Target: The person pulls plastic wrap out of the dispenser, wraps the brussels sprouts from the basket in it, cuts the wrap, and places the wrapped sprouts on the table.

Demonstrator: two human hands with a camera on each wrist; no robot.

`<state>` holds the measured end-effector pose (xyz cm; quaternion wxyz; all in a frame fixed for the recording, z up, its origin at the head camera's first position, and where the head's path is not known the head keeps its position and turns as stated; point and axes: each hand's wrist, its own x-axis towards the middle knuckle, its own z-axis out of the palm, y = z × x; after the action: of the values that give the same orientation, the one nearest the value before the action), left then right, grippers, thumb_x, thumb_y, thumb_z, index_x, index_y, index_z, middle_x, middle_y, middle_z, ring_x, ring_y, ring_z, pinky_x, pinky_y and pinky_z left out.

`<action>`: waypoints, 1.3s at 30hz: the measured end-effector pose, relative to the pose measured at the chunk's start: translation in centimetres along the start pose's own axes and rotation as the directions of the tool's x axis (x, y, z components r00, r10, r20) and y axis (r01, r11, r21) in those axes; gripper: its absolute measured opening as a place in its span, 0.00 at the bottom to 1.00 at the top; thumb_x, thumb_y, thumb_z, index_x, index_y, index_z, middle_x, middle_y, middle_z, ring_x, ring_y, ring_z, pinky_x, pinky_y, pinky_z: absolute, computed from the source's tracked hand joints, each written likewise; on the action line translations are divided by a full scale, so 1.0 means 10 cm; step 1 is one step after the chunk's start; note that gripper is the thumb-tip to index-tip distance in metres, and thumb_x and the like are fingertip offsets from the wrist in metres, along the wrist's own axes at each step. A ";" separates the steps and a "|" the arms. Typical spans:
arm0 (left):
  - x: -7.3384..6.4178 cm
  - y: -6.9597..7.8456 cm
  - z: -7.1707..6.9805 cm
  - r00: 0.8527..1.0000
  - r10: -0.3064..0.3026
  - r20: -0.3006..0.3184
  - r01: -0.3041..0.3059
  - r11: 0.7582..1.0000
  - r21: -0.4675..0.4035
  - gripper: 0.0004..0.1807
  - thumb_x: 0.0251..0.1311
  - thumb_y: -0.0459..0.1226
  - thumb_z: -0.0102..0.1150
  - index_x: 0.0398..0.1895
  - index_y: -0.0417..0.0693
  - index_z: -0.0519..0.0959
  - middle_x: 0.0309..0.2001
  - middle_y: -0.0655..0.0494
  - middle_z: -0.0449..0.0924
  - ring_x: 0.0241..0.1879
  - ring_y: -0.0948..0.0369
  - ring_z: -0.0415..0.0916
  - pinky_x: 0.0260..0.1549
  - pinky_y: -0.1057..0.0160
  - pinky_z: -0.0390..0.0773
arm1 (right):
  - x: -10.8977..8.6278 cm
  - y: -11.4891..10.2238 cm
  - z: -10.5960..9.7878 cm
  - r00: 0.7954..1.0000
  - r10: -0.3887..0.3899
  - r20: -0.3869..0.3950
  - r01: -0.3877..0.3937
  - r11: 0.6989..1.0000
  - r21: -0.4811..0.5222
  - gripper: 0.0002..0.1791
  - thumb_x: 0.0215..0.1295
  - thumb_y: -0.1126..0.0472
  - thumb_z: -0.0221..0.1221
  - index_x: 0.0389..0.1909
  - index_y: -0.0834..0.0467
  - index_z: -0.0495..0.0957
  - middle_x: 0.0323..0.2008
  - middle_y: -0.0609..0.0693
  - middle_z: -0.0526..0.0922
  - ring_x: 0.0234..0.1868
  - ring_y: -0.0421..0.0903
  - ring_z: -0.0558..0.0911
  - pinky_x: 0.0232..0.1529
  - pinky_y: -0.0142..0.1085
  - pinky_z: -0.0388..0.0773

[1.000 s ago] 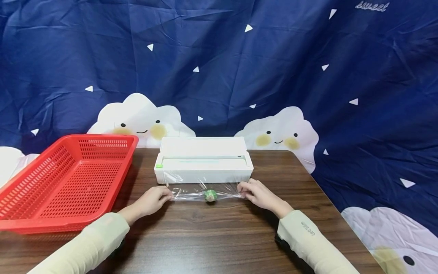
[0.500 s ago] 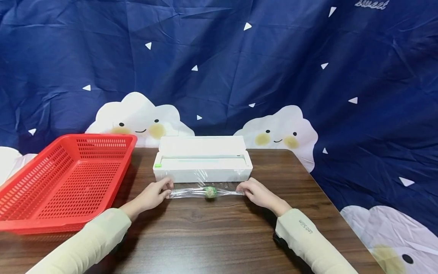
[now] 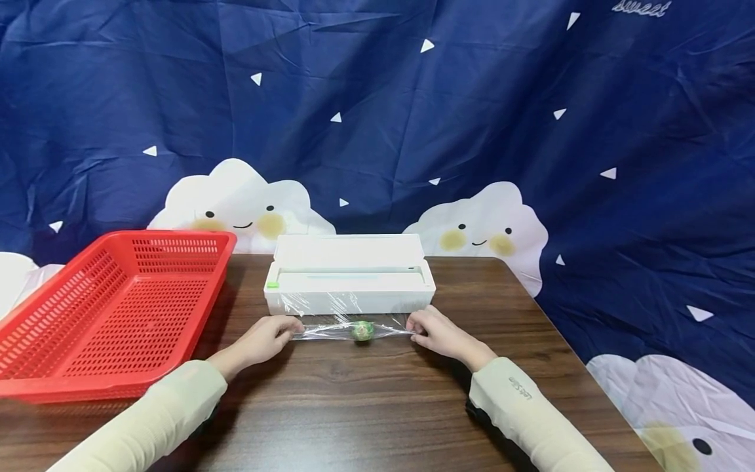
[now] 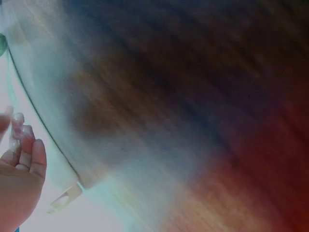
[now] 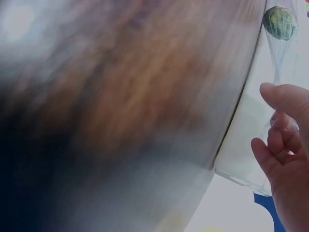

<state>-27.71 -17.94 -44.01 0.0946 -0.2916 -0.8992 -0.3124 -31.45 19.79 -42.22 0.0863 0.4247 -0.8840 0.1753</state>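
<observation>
A small round green vegetable, like a Brussels sprout, sits in a twisted strip of clear cling film in front of the white cling film dispenser. My left hand pinches the strip's left end. At the right end, my right hand grips the film between thumb and curled fingers. The right wrist view shows the vegetable inside the film, which narrows toward my thumb. In the left wrist view my left hand appears at the edge, fingers bent.
The dispenser's lid stands raised at the back. A red perforated plastic basket is at the left of the dark wooden table. Behind hangs a blue cloth with cloud prints. The table's right edge slants past my right forearm.
The film around the vegetable has gathered into a narrower strip, and the vegetable has shifted slightly back toward the dispenser. My left hand has shifted slightly to the right.
</observation>
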 end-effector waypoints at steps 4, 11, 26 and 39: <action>-0.01 0.01 0.00 0.997 -0.066 0.032 0.066 0.998 0.001 0.07 0.51 0.32 0.64 0.34 0.49 0.79 0.27 0.64 0.74 0.28 0.66 0.70 0.30 0.62 0.71 | 0.02 -0.01 0.00 1.000 0.008 -0.008 -0.008 1.000 -0.015 0.08 0.53 0.69 0.62 0.27 0.56 0.73 0.22 0.41 0.68 0.30 0.41 0.65 0.32 0.34 0.65; 0.00 0.01 0.01 0.996 -0.092 0.004 0.092 0.995 0.035 0.07 0.49 0.30 0.65 0.30 0.50 0.79 0.23 0.66 0.71 0.26 0.67 0.68 0.27 0.63 0.70 | 0.03 -0.02 -0.01 0.999 0.050 -0.007 -0.050 0.997 -0.052 0.06 0.56 0.63 0.63 0.26 0.51 0.75 0.23 0.36 0.70 0.31 0.40 0.68 0.34 0.36 0.65; 0.02 0.01 0.01 0.996 -0.033 -0.086 0.037 0.998 0.049 0.02 0.52 0.33 0.64 0.24 0.46 0.82 0.27 0.64 0.67 0.28 0.65 0.66 0.28 0.64 0.69 | 0.03 -0.01 -0.02 0.996 0.077 -0.043 -0.079 0.995 -0.052 0.06 0.58 0.60 0.61 0.25 0.49 0.75 0.24 0.36 0.69 0.31 0.40 0.69 0.34 0.37 0.64; 0.05 -0.03 0.03 0.965 0.171 -0.200 -0.134 0.973 0.185 0.04 0.46 0.31 0.68 0.22 0.47 0.81 0.27 0.62 0.73 0.33 0.59 0.69 0.33 0.59 0.70 | 0.06 -0.02 -0.01 0.988 0.145 -0.050 -0.143 0.988 0.052 0.08 0.59 0.62 0.60 0.23 0.49 0.73 0.23 0.37 0.68 0.30 0.40 0.68 0.34 0.37 0.63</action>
<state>-28.24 -17.73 -44.19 0.2397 -0.3157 -0.8817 -0.2559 -31.69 19.32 -41.90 0.0867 0.3568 -0.9053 0.2135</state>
